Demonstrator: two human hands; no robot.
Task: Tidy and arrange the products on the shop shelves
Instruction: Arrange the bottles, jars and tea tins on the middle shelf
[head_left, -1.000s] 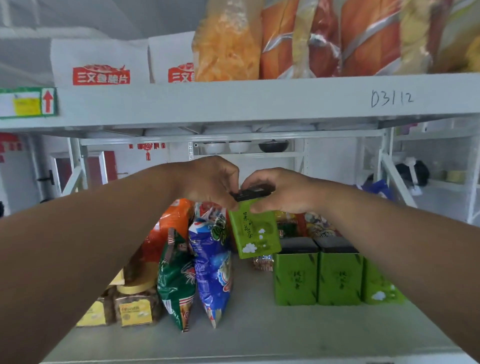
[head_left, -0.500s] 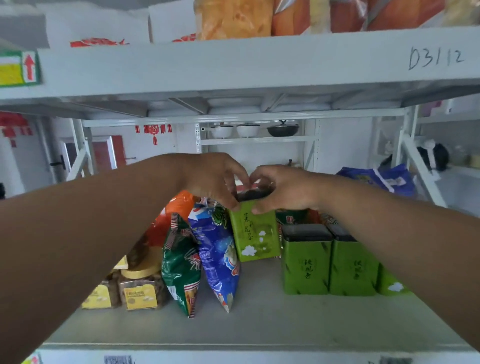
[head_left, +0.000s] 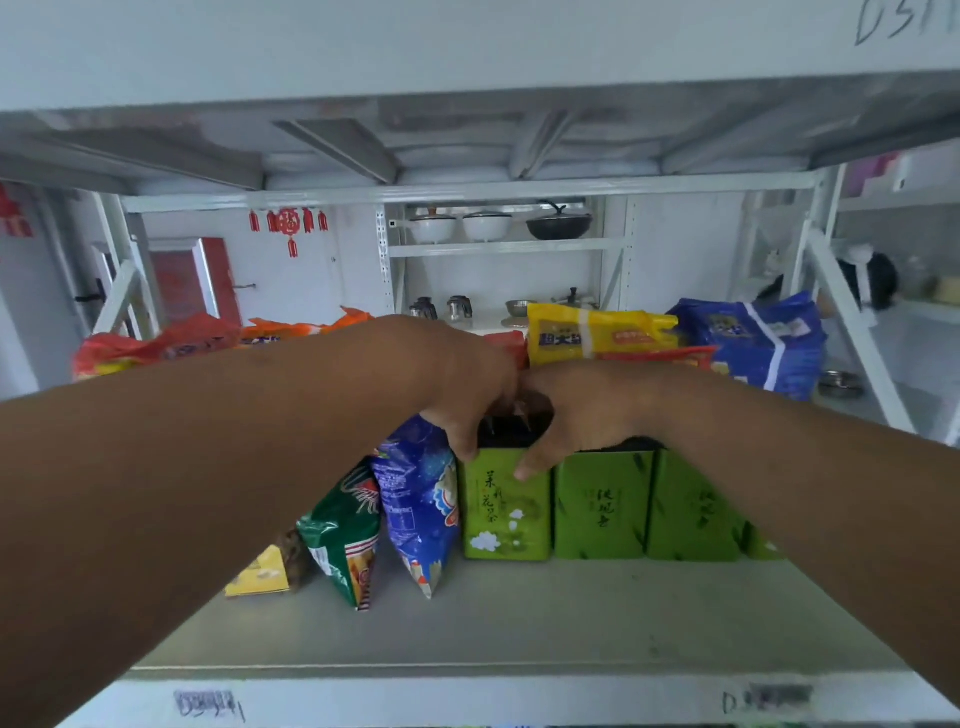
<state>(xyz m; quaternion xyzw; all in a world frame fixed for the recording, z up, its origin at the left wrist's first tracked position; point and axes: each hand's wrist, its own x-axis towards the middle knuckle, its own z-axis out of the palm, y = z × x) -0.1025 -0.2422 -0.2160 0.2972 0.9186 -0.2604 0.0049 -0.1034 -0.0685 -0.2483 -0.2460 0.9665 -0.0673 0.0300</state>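
A light green tea tin (head_left: 506, 512) with a black lid and white flowers stands upright on the grey shelf (head_left: 519, 623). It touches the left end of a row of darker green tins (head_left: 602, 506). My left hand (head_left: 467, 395) and my right hand (head_left: 576, 410) both hold its black lid from above, fingers curled over the top edge. Left of the tin lean a blue snack bag (head_left: 421, 499) and a green snack bag (head_left: 343, 540).
Behind the row lie orange bags (head_left: 171, 345), a yellow bag (head_left: 592, 332) and a blue bag (head_left: 763, 343). A yellow-labelled jar (head_left: 260, 574) sits at the left. The upper shelf's underside (head_left: 467, 130) is close overhead. Pots stand on a far rack.
The tin was held tilted in the air; now it stands on the shelf beside the other green tins. Both hands came down with it, and the camera dropped lower.
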